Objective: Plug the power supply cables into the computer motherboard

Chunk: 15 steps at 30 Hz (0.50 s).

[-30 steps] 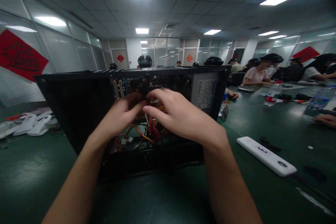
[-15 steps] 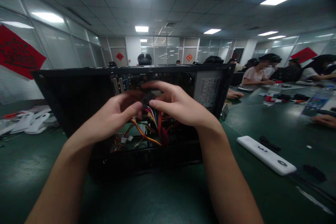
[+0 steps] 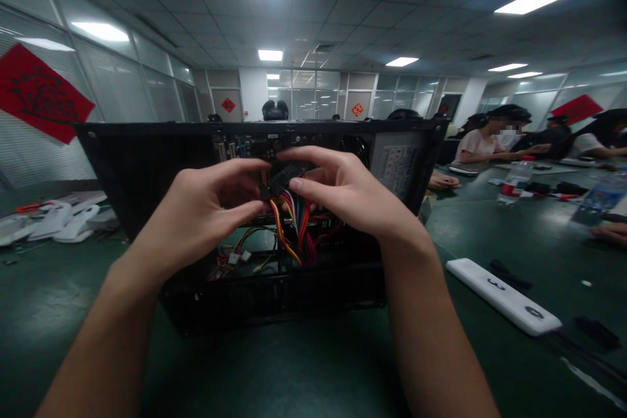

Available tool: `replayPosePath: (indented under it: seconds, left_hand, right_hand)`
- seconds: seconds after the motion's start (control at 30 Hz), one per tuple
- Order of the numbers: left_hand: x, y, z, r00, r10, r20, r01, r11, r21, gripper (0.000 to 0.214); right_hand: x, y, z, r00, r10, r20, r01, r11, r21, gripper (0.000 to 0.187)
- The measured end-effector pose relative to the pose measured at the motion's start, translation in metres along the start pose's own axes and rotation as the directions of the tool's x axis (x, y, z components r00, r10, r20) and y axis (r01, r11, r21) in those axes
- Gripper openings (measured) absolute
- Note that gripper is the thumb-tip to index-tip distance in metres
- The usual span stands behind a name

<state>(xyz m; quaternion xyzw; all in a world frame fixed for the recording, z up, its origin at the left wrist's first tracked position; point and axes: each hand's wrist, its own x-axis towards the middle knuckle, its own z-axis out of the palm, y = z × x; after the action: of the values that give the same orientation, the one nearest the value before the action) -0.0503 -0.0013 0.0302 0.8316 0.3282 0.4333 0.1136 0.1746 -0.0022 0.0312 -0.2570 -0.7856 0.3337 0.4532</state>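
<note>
open case (image 3: 147,176) fills mid-frame on the table (image 3: 313,372). left hand (image 3: 196,215) and right hand (image 3: 353,199) both pinch at centre frame. wires (image 3: 294,228) droop below, limp. connector (image 3: 281,179) sits between the fingertips: probably light, hard plastic, best gripped by its body.

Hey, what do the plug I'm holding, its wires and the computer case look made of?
The plug looks like hard black plastic, matt, with a blocky moulded shape. The wires seem plastic-coated: smooth, bright yellow, red, orange and purple. The computer case is probably sheet metal painted matt black, judging by thin flat panels and straight edges, though dim light leaves that open.
</note>
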Motion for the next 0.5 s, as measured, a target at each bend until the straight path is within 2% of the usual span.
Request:
replayPosePath:
  seconds: [0.13,0.33,0.43,0.5]
  left_hand:
    - [-0.002,0.004,0.002,0.999,0.031,-0.009,-0.031,0.997,0.071,0.047]
    - [-0.002,0.009,0.008,0.991,0.102,-0.09,-0.082,0.975,0.205,0.044]
    - [-0.001,0.009,0.012,0.973,0.19,-0.132,-0.137,0.932,0.336,0.041]
    - [-0.001,0.006,0.015,0.945,0.289,-0.155,-0.191,0.87,0.454,0.035]
  right_hand:
    - [0.001,0.0,0.004,0.999,-0.031,0.03,0.032,0.999,-0.019,0.043]
    - [0.001,0.0,0.005,0.998,-0.048,-0.033,0.047,0.998,-0.048,0.042]
    - [0.001,0.001,0.006,0.995,-0.081,-0.066,0.075,0.994,-0.084,0.044]
    - [0.003,0.002,0.008,0.99,-0.111,-0.088,0.101,0.989,-0.111,0.042]
